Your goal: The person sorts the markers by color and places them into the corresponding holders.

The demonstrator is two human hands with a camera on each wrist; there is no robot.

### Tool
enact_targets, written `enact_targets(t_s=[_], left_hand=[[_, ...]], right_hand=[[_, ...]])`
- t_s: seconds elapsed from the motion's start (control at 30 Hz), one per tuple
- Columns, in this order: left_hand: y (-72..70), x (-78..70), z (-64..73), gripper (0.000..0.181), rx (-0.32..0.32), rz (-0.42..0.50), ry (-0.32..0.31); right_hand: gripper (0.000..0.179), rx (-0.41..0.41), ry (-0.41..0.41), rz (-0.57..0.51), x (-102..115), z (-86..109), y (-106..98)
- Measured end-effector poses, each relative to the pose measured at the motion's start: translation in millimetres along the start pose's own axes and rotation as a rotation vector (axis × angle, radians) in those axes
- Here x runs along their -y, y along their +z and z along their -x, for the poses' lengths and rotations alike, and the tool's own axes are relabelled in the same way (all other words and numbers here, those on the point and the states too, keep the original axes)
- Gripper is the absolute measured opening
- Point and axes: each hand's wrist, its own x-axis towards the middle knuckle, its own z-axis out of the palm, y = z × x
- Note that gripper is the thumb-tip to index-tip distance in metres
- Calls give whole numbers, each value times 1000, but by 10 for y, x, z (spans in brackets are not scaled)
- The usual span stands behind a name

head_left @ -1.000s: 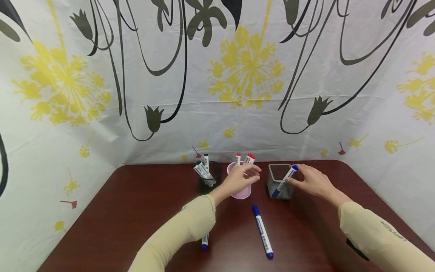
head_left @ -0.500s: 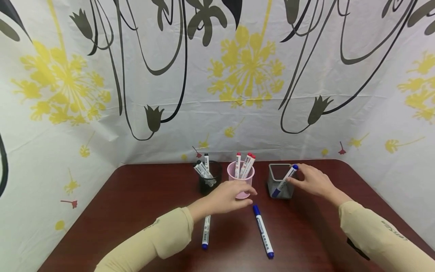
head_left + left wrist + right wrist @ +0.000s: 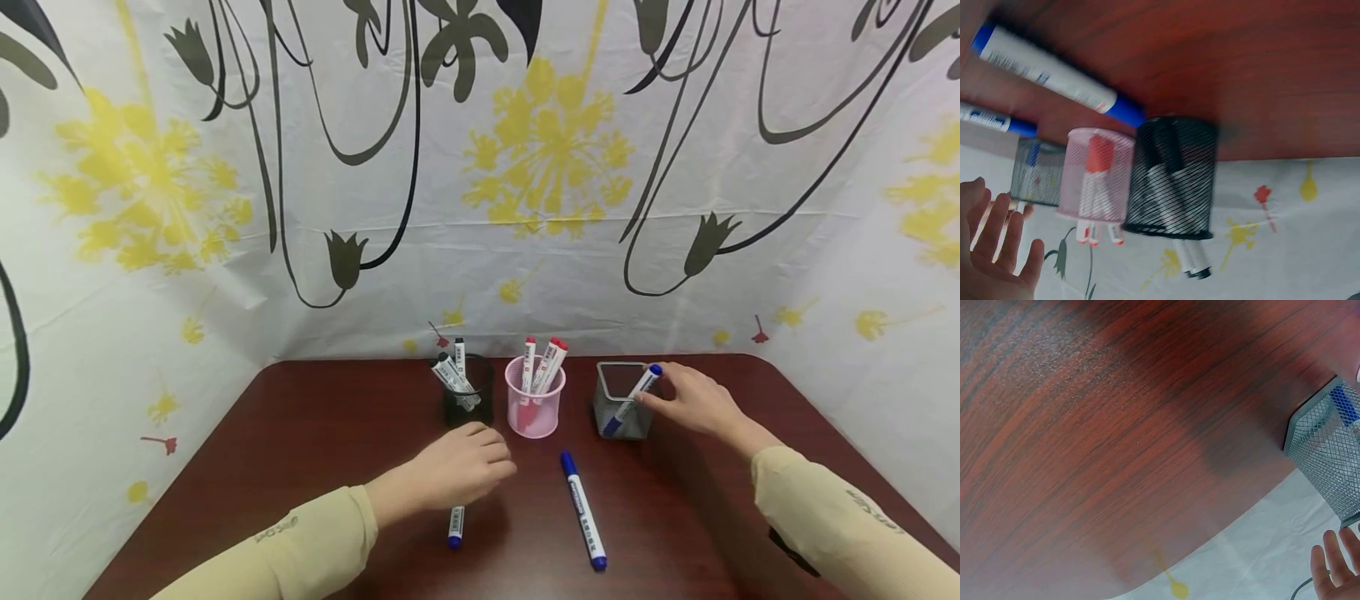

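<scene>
In the head view my left hand [image 3: 461, 468] hovers over a blue-capped marker [image 3: 456, 525] on the table, hiding its far part. The left wrist view shows that hand's fingers [image 3: 1013, 247] spread apart, holding nothing. My right hand [image 3: 693, 400] is at the right side of a grey mesh pen holder [image 3: 622, 412], thumb in front and fingers behind its rim. Another blue-capped marker [image 3: 645, 382] leans in that holder, its upper end beside the thumb. In the right wrist view the fingers [image 3: 1333, 556] extend straight at the rim.
A third blue-capped marker [image 3: 585, 517] lies on the dark wood table [image 3: 330, 442]. At the back stand a black mesh cup [image 3: 468, 408] with black-capped markers and a pink mesh cup [image 3: 535, 417] with red-capped ones. A patterned cloth [image 3: 480, 283] hangs behind.
My left hand has come back from the pink cup, moving nearer and leftward to above the lying marker. The right hand has stayed at the grey holder.
</scene>
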Motion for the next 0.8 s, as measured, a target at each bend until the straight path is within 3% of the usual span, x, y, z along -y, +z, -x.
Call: enact_targets(t_s=[0.2,0.4,0.53,0.8], left_hand=[[65,-36,215,18,131,-89,52],[117,-87,395,38,258,-37,52],[199,-140,470,42,278,-14,67],[322,-195,510,29,249,-22,94]], right_hand=[[64,-2,-2,-1,-9,9,-5],[63,-3,1,-3,-17,14,-3],[63,-6,-3,3,-21,11,-2],[64,-2,-4,6,-13,7,-2]])
